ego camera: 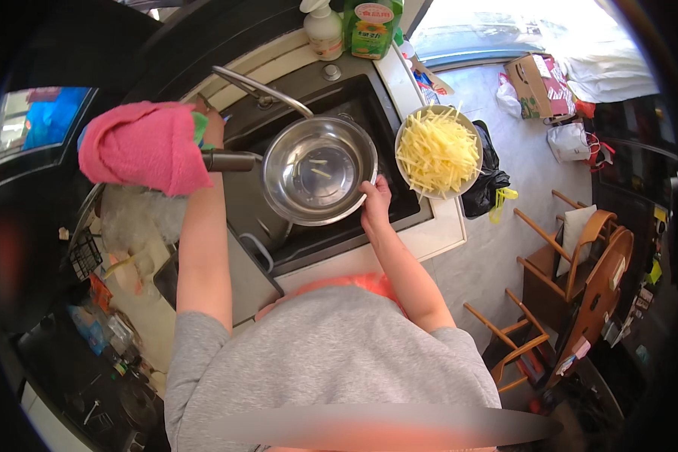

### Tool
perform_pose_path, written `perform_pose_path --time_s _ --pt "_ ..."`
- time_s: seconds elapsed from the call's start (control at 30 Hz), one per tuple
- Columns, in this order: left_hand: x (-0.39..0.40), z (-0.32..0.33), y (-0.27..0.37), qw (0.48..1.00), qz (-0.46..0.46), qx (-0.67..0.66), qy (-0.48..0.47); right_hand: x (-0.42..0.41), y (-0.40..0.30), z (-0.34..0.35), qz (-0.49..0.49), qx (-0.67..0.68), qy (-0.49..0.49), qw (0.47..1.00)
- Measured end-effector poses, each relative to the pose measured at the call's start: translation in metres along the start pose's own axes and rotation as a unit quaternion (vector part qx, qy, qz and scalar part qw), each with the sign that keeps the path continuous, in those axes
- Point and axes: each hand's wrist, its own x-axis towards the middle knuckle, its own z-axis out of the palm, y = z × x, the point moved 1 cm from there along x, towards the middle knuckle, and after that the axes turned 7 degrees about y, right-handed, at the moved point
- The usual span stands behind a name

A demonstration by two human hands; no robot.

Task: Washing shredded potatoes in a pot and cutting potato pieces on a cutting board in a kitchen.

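My right hand [376, 199] grips the rim of a stainless steel bowl [344, 141] and keeps it over the dark sink [412, 210]. A few pale strips [320, 173] lie in the bottom of the bowl. Above the bowl's far rim ends the metal spout of a faucet [282, 100]. My left hand [214, 125] reaches past the far left side of the sink; a hanging pink towel [147, 148] hides most of it, fingers included. Right of the sink, a second bowl [400, 157] is heaped with pale yellow shredded strips, probably potato [438, 151].
A dark handle [230, 161] sticks out beside the towel. Behind the sink stand a white pump bottle [323, 34] and a green detergent bottle [372, 31]. Black plastic bags [483, 189] are beyond the counter's right edge. Wooden chairs [576, 248] stand farther right.
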Motion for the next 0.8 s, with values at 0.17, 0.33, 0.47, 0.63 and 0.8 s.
perform_pose_path --time_s 0.17,0.33,0.47,0.63,0.8 --pt "-0.005 -0.017 0.166 0.908 -0.295 -0.228 -0.191 0.035 -0.002 -0.046 0.022 -0.027 0.11 0.993" --pt "-0.031 -0.04 0.154 0.894 -0.257 -0.367 -0.029 0.081 0.024 -0.059 0.022 -0.067 0.095 0.993" --pt "-0.102 -0.043 0.208 0.696 -0.426 -0.576 -0.049 0.095 0.033 -0.066 -0.032 -0.202 0.121 0.971" --pt "-0.182 -0.005 0.226 0.335 -0.598 -0.699 -0.204 0.093 0.039 -0.073 -0.01 -0.374 0.193 0.907" --pt "-0.22 0.037 0.177 0.506 -0.453 -0.681 -0.273 0.027 0.008 -0.056 0.079 -0.157 0.092 0.98"
